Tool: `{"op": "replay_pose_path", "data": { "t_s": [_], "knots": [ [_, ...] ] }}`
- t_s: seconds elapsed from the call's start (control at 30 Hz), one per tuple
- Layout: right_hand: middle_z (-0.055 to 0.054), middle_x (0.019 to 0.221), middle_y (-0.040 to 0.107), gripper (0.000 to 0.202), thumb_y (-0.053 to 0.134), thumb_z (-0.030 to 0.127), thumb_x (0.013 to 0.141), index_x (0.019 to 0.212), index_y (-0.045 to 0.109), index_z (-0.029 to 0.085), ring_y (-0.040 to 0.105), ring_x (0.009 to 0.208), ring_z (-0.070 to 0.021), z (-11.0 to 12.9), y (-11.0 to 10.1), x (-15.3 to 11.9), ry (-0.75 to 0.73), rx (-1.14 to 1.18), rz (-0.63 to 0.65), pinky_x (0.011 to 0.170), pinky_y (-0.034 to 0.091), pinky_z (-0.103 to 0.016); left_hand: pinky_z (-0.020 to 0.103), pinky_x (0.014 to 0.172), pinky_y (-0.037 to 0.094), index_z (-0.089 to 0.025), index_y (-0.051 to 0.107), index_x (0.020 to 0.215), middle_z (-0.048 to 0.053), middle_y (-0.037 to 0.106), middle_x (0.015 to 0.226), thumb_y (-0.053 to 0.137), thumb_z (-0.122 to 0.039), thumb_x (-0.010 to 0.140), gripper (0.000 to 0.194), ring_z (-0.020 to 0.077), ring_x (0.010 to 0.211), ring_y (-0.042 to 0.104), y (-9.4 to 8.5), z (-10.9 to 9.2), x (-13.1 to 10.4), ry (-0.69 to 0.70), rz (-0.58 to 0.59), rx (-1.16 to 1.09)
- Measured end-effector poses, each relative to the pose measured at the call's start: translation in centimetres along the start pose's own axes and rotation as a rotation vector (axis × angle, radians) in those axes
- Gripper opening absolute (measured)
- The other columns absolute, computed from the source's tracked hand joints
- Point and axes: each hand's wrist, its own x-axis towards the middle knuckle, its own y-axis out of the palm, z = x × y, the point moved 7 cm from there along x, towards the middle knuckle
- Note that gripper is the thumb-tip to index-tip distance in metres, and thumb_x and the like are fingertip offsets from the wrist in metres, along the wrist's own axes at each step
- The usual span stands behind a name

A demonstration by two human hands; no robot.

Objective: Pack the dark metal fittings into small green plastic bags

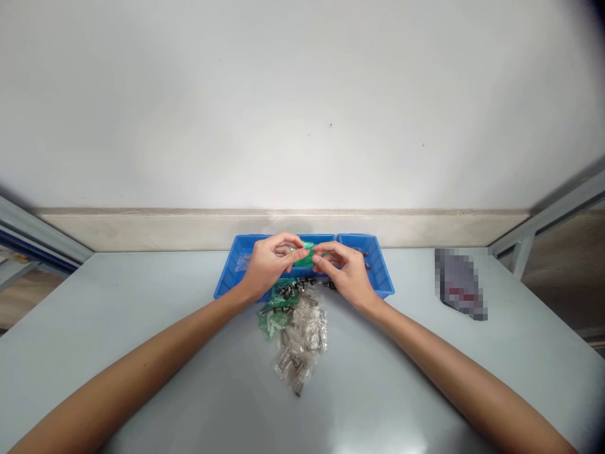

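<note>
My left hand [269,263] and my right hand [348,270] meet over two blue bins, thumbs and fingers pinched. Between their fingertips shows a small green plastic bag [308,259], gripped from both sides; its contents cannot be made out. Just below the hands lies a pile of green bags [274,323] and clear plastic bags [309,325] with metal screws or bolts. Dark metal fasteners [295,288] lie at the pile's far end, close to the bins. Part of the bins' front is hidden by my hands and the pile.
The wide blue bin [230,272] and a narrower blue bin [382,271] stand side by side near the wall [293,126]. A few small brown pieces show in the narrow one. A blurred dark packet [460,284] lies at right on the grey table [189,391]. Metal frames flank both sides.
</note>
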Motion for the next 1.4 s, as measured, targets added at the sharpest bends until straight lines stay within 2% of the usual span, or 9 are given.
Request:
{"op": "replay_pose_path", "data": {
  "t_s": [0.6,0.73,0.83,0.93,1.03,1.1,1.17,1.27,1.4],
  "knots": [
    [-0.003,0.088,0.072,0.012,0.067,0.03,0.089,0.094,0.069,0.02,0.069,0.068,-0.0151,0.4,0.3,-0.1,-0.034,-0.05,0.029,0.064,0.055,-0.03,0.019,0.046,0.04,-0.015,0.069,0.084,0.0,0.061,0.065,0.077,-0.037,0.081,0.024,0.0071,0.048,0.05,0.5,0.1,0.0,-0.02,0.072,-0.01],
    [-0.002,0.081,0.071,0.014,0.066,0.033,0.089,0.092,0.068,0.02,0.069,0.067,-0.0164,0.0,0.3,-0.1,0.01,-0.027,0.023,0.065,0.055,-0.031,0.02,0.048,0.042,-0.015,0.068,0.09,0.001,0.063,0.069,0.074,-0.039,0.083,0.026,0.0079,0.049,0.051,0.5,0.1,0.0,-0.03,0.073,-0.021],
    [0.0,0.068,0.069,0.018,0.068,0.036,0.087,0.092,0.066,0.019,0.067,0.063,-0.0173,0.0,-0.5,0.3,0.086,0.077,-0.044,0.063,0.055,-0.031,0.021,0.049,0.043,-0.015,0.068,0.096,0.003,0.066,0.075,0.068,-0.041,0.087,0.027,0.0085,0.05,0.052,0.3,-0.1,0.1,-0.023,0.04,-0.009],
    [0.0,0.062,0.067,0.02,0.07,0.035,0.084,0.09,0.066,0.017,0.063,0.056,-0.0155,1.5,-2.5,1.1,0.096,0.117,-0.136,0.057,0.053,-0.029,0.021,0.049,0.043,-0.015,0.068,0.094,0.003,0.067,0.077,0.064,-0.042,0.09,0.027,0.0083,0.05,0.052,0.3,-0.2,0.1,-0.026,0.028,0.034],
    [0.001,0.059,0.063,0.017,0.069,0.032,0.083,0.088,0.068,0.016,0.06,0.053,-0.0148,3.8,-5.7,2.0,0.079,-0.044,-0.234,0.051,0.047,-0.027,0.021,0.049,0.043,-0.015,0.068,0.091,0.004,0.068,0.077,0.063,-0.044,0.091,0.03,0.0078,0.049,0.051,0.3,-0.1,0.1,-0.029,0.023,0.051],
    [0.0,0.062,0.064,0.013,0.067,0.029,0.083,0.083,0.07,0.016,0.059,0.051,-0.0143,4.8,-7.3,2.6,0.086,-0.266,-0.191,0.051,0.045,-0.027,0.021,0.05,0.043,-0.015,0.068,0.09,0.003,0.068,0.076,0.062,-0.044,0.092,0.03,0.0076,0.049,0.051,0.3,0.0,0.1,-0.024,0.02,0.047],
    [-0.001,0.061,0.065,0.011,0.066,0.024,0.083,0.077,0.071,0.016,0.06,0.055,-0.0159,4.7,-8.1,3.1,0.123,-0.567,-0.081,0.056,0.044,-0.028,0.021,0.05,0.043,-0.015,0.069,0.089,0.003,0.068,0.076,0.061,-0.043,0.093,0.03,0.0072,0.049,0.051,0.3,0.0,0.2,-0.016,0.023,0.043],
    [-0.006,0.073,0.072,0.011,0.064,0.016,0.082,0.078,0.074,0.017,0.066,0.072,-0.0212,2.7,-8.2,3.4,0.185,-0.994,0.151,0.063,0.043,-0.03,0.021,0.051,0.044,-0.015,0.069,0.089,0.003,0.068,0.077,0.06,-0.042,0.094,0.03,0.007,0.049,0.051,0.3,-0.1,0.2,-0.013,0.025,0.039],
    [-0.011,0.083,0.074,0.016,0.06,0.014,0.082,0.082,0.076,0.016,0.067,0.08,-0.0252,-0.7,-7.6,3.1,0.297,-1.312,0.392,0.061,0.04,-0.03,0.021,0.052,0.045,-0.014,0.069,0.088,0.003,0.068,0.077,0.059,-0.044,0.094,0.032,0.0077,0.049,0.051,0.2,-0.2,0.1,-0.023,0.02,0.041]
  ]
}}
